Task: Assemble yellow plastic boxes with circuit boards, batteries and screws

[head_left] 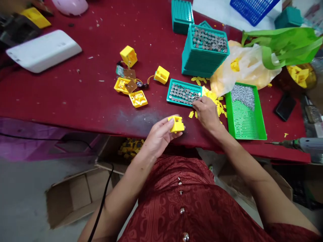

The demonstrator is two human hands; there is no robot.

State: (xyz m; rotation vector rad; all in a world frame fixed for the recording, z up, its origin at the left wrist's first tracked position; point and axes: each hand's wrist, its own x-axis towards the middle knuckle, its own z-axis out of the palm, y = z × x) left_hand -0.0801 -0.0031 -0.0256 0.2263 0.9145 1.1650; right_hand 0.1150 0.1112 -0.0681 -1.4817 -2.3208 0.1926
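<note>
On the red table (75, 97) edge, the left hand (158, 136) pinches a small yellow box (176, 124) between thumb and fingers; just right, the right hand (207, 112) rests curled, fingertips touching the small teal tray (183, 93) of button batteries (181, 94), beside the green tray (246, 131)

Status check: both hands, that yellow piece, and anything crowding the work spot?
Left hand grips yellow plastic housing. Right hand at edge of teal tray of button cells. Loose yellow clips beside right hand.
</note>
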